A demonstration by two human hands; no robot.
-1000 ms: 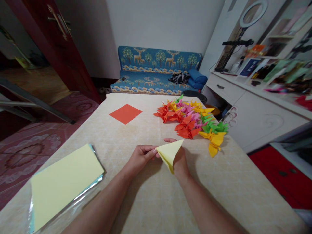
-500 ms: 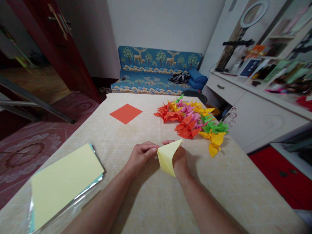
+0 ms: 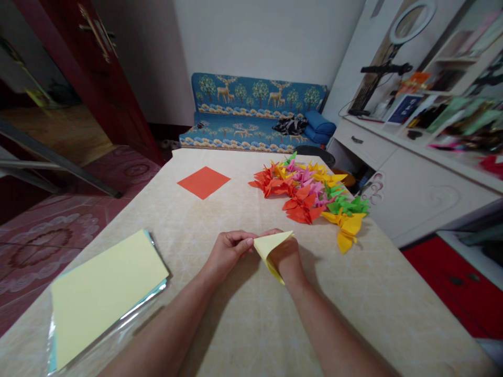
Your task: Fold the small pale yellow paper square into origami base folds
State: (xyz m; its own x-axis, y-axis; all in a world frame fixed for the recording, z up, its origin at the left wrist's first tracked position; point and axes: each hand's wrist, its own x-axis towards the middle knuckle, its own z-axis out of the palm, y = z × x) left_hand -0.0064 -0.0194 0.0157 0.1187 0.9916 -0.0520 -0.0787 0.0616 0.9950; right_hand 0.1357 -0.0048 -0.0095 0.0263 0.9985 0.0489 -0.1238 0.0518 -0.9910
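Observation:
Just above the middle of the table, a pale yellow sheet of origami paper is partly folded, with its flaps apart like an open pocket. My left hand pinches its left corner between thumb and forefinger. On the other side, my right hand is tucked inside the fold and grips the paper. Most of the right hand's fingers are hidden by the upper flap.
A square red sheet lies flat at the far left of the table. Folded paper cranes in red, pink, yellow and green crowd the far right. At the near left is a stack of yellow paper on a clear wrapper.
The yellow paper's front flap has folded down and inward, so its lower part looks narrower and the right hand shows more inside the fold. Both hands stay in about the same place.

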